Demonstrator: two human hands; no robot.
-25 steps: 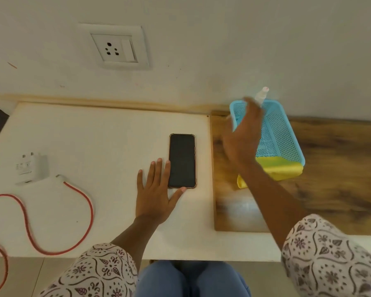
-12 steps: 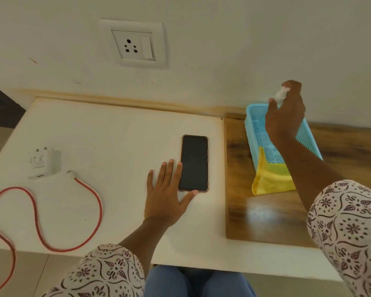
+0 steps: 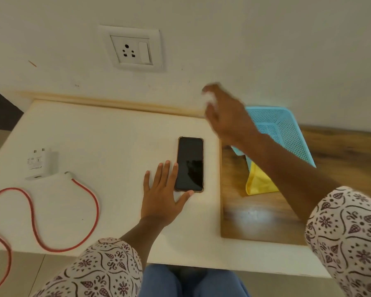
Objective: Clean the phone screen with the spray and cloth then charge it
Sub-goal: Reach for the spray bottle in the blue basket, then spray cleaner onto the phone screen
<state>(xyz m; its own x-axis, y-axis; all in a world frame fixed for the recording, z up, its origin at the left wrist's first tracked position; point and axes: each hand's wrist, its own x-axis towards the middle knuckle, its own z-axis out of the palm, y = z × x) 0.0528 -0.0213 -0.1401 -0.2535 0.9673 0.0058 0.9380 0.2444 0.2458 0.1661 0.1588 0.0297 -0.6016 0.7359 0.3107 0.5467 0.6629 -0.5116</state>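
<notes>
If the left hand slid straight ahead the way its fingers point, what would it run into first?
Nothing on the tabletop, it seems: the left hand lies flat beside the phone, fingers pointing toward the wall along the phone's left edge. It would probably graze that edge, then reach the wall.

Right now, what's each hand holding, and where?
Right hand: small white spray bottle, blurred; fingers wrap its body. Left hand: nothing, flat beside the phone.

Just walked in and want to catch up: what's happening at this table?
A person is about to clean a black phone lying on the white table. The left hand rests flat beside it. The right hand, blurred, holds a small white spray bottle above, near the blue mesh basket.
</notes>
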